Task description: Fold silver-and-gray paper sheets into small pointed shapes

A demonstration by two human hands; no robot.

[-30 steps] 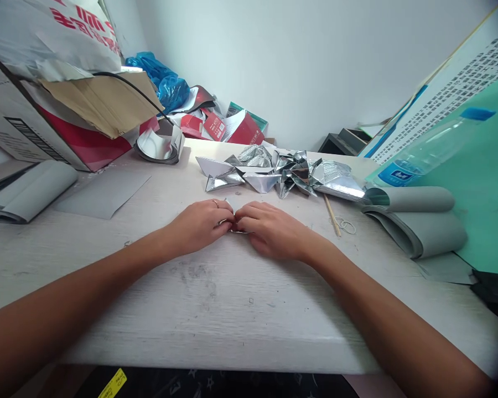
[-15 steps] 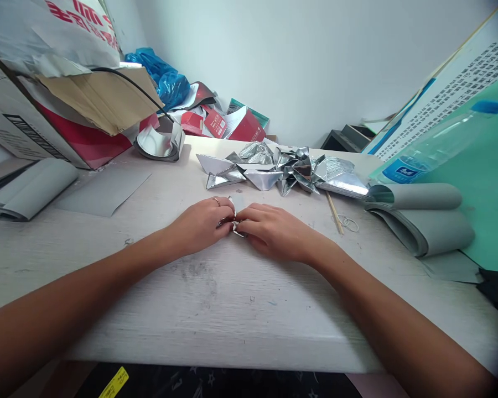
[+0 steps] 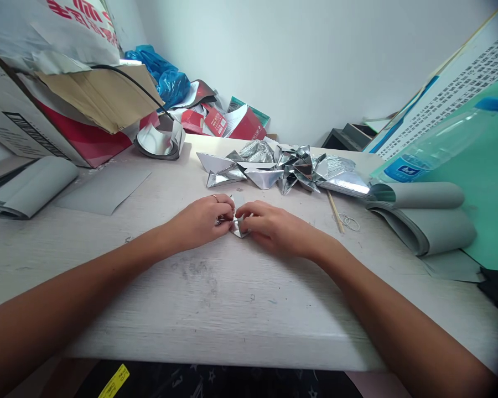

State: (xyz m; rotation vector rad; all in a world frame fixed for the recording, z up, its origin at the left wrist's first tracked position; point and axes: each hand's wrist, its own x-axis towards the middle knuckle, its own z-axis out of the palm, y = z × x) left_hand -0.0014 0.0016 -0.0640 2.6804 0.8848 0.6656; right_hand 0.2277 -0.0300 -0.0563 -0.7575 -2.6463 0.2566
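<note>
**Centrally, a foil piece (image 3: 239,226) is pinched**

At frame centre, the foil piece is gripped between the closed fingertips of the left hand (image 3: 199,222) and the right hand (image 3: 274,229), close to the table (image 3: 216,301). A foil pile (image 3: 282,166) is seen above, apart.

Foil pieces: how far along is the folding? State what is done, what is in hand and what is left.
Done: a pile of folded silver pieces lies beyond the hands. In hand: the left hand and right hand pinch one small foil piece, partly folded. Left, probably: the flat grey sheet and the curled stack lie unfolded.
</note>
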